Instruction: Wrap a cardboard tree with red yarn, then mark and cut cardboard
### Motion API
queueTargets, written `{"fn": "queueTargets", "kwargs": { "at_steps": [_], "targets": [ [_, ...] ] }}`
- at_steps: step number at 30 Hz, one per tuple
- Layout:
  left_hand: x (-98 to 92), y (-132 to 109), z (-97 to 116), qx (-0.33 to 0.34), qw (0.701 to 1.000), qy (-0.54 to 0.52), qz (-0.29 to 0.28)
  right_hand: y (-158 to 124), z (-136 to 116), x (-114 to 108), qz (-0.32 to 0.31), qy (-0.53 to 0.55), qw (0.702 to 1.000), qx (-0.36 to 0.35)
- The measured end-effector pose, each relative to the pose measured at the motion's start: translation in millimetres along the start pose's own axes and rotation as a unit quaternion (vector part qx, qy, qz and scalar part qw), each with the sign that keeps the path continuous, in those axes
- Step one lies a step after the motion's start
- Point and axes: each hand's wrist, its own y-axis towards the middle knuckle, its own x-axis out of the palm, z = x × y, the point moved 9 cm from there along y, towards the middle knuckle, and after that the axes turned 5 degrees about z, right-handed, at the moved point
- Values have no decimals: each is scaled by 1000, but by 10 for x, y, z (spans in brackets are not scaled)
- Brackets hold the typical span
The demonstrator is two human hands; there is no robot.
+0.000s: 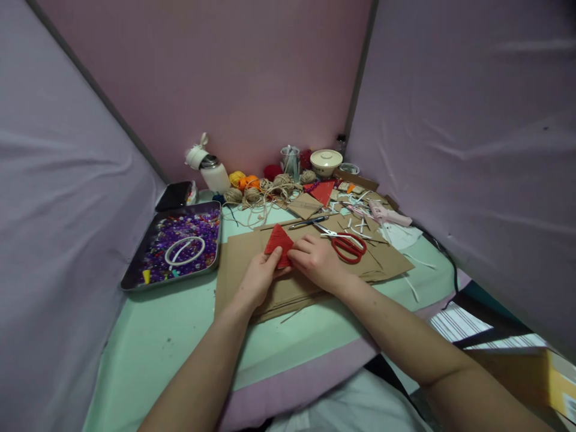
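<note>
A small red triangle (279,239), perhaps wrapped in yarn, is held above a stack of brown cardboard sheets (240,252). My left hand (262,273) grips its lower left side, thumb on the front face. On its right edge, the fingers of my right hand (315,258) are pinched together; whether they hold a strand there is too small to make out. Red-handled scissors (348,246) lie on the cardboard just right of my right hand, blades pointing to the upper left. A dark pen (308,222) rests beyond the hands.
To the left sits a metal tray (216,240) of purple beads with a white ring (185,251) on them. Yarn balls (252,183), a white bottle (215,174), and a lidded bowl (326,162) line the back. A pink glue gun (387,213) lies among scraps at right.
</note>
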Motion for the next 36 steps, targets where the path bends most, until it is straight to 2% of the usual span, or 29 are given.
{"fn": "queueTargets", "kwargs": {
  "at_steps": [4,9,21,25,30,33,36],
  "targets": [
    [26,-5,-16,-8,1000,1,-22,-10,-4,24,2,-2,1000,-12],
    [91,-22,-30,-5,998,12,-58,-9,50,22,18,32,999,14],
    [66,-18,33,36,999,11,-13,14,159,-12,36,126,990,60],
    [30,-30,123,49,999,-20,-6,-19,220,-71,82,166,976,118],
    [-33,-37,187,33,996,-78,28,-101,336,-172,167,241,936,197],
    [-36,-34,192,29,995,-94,32,-110,325,-212,184,255,928,201],
    [-15,-34,185,31,994,-106,24,-89,264,-210,171,265,932,181]
  ]
}}
